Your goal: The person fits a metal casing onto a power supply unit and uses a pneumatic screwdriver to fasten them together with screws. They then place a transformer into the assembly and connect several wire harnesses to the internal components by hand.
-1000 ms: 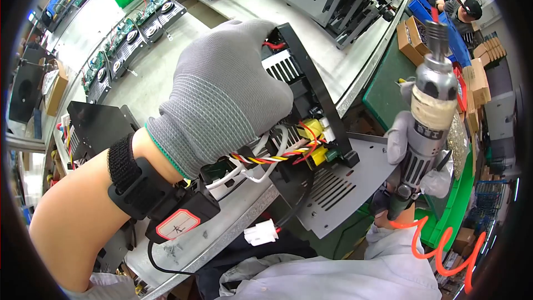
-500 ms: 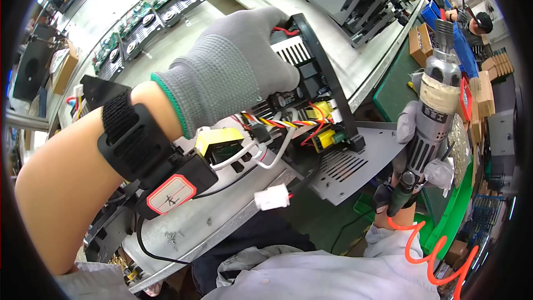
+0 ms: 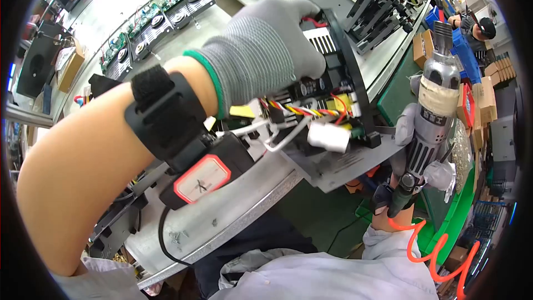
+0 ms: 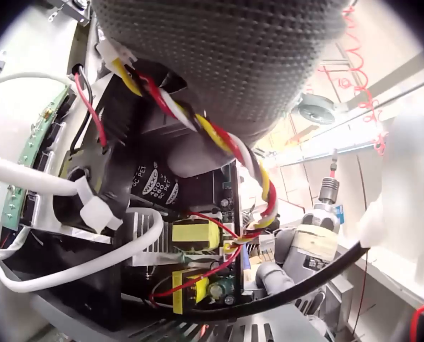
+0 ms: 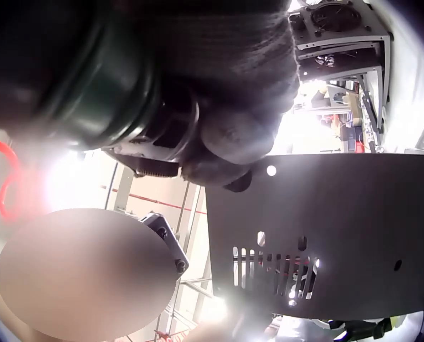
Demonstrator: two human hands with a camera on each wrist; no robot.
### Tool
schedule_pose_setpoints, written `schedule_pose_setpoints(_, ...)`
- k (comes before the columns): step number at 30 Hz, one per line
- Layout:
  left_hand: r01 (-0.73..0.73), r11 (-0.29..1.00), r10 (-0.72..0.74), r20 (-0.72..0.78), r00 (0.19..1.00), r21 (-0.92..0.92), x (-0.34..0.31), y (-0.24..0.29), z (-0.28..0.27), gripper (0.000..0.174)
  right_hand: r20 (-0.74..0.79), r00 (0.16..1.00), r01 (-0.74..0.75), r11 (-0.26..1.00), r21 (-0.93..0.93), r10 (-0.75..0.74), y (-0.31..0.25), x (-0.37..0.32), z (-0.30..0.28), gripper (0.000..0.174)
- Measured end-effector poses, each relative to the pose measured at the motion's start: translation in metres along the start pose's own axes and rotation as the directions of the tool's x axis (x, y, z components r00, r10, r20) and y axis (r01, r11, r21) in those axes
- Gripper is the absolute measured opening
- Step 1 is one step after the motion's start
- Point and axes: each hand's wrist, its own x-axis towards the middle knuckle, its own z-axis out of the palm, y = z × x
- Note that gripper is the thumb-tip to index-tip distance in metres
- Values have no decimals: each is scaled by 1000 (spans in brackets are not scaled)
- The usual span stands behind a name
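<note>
The left grip (image 3: 269, 50) is clasping the upper part of the electronics chassis (image 3: 352, 72), which is projecting past the bench (image 3: 244, 189), its long axis slanting down toward the right grip (image 3: 405, 125), which is holding the driver (image 3: 435, 108) nose-up.

"PET" on a black capacitor (image 4: 153, 187)

Metal bench (image 3: 236, 197), apparently green floor (image 3: 305, 205)
</note>
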Motion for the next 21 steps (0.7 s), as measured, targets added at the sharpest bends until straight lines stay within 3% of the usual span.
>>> schedule_pose_setpoints(1, 26, 999, -26, 4, 1000, 33, -1, 3, 0, 65, 2, 1000, 3, 1000, -3, -3, -3, 2, -5, 73)
schedule_pose_setpoints(3, 24, 995, -19, -60, 998, 94, 2, 2, 8, 64, 158, 983, -90, 996, -16, 91, -7, 5, -23, 85)
schedule_pose_setpoints(5, 47, 991, -30, -134, 990, 123, 3, 1, 17, 61, 142, 986, -92, 996, -5, 91, -4, 2, -26, 86)
schedule_pose_setpoints(10, -23, 980, 53, -150, 987, 195, 9, 8, 18, 59, 138, 990, -26, 998, 57, 18, -1, 4, -16, 92)
schedule_pose_setpoints(11, 45, 986, -28, -104, 994, 162, 9, 13, 15, 59, 70, 994, 81, 996, 31, -83, 3, 5, -1, 90)
schedule_pose_setpoints(12, 115, 984, -108, -57, 992, 133, 10, 17, 14, 59, 145, 983, 96, 988, 120, -114, 6, 11, -1, 88)
schedule_pose_setpoints(14, 111, 977, -95, -96, 991, 180, 21, 18, 18, 59, 153, 984, 87, 994, 62, -96, 3, 11, -11, 87)
schedule_pose_setpoints(15, 104, 966, -91, -66, 994, 236, 25, 21, 19, 56, 146, 987, 42, 986, 163, -66, 6, 8, -16, 81)
schedule_pose_setpoints(18, 57, 959, -46, -45, 998, 277, 31, 17, 20, 57, 301, 950, 58, 993, 99, -86, -1, 6, -9, 62)
schedule_pose_setpoints(19, 41, 962, -30, -41, 999, 271, 31, 14, 19, 60, -264, 956, 121, 992, -40, -127, 8, 0, 9, 64)
schedule_pose_setpoints(20, 22, 962, -12, -37, 999, 271, 31, 12, 17, 63, -279, 950, 134, 990, -32, -137, 7, -5, 6, 64)
schedule_pose_setpoints(21, 3, 967, 14, -65, 998, 256, 31, 7, 18, 67, -214, 975, 39, 996, -76, -54, 7, -1, -2, 67)
